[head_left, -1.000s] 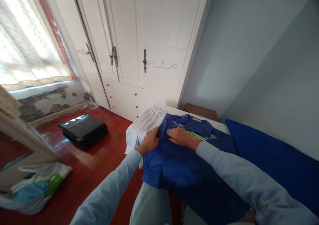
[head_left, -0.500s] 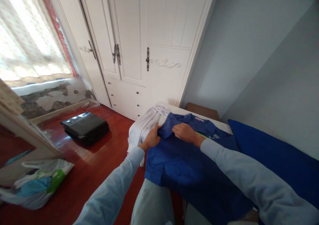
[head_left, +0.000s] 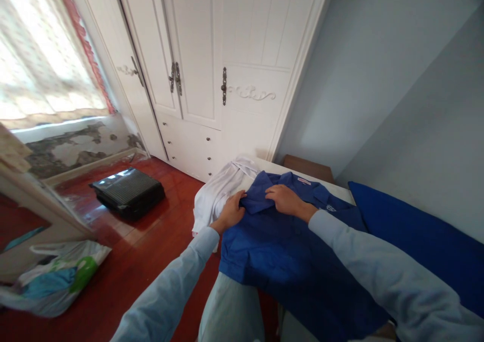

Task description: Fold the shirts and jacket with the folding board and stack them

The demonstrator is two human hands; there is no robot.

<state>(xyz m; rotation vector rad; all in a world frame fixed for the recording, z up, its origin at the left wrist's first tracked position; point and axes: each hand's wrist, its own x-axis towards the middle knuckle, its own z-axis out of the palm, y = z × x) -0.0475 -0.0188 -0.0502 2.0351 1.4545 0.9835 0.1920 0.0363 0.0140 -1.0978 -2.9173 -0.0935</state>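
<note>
Our left hand (head_left: 231, 212) grips the blue shirt (head_left: 264, 246); our right hand (head_left: 285, 200) lies flat on it, spread on the bed (head_left: 270, 167) by a white wardrobe (head_left: 212, 54).

left hand (head_left: 231, 212): fingers curled, grip likely pinched | right hand (head_left: 285, 200): flat, palm down | both reach forward

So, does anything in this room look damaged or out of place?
The wall under the window is damaged: its paint has peeled off in dark patches. A white garment lies crumpled beside the blue shirt.

Blue shirt flap (head_left: 259, 201) farther inward now
</note>
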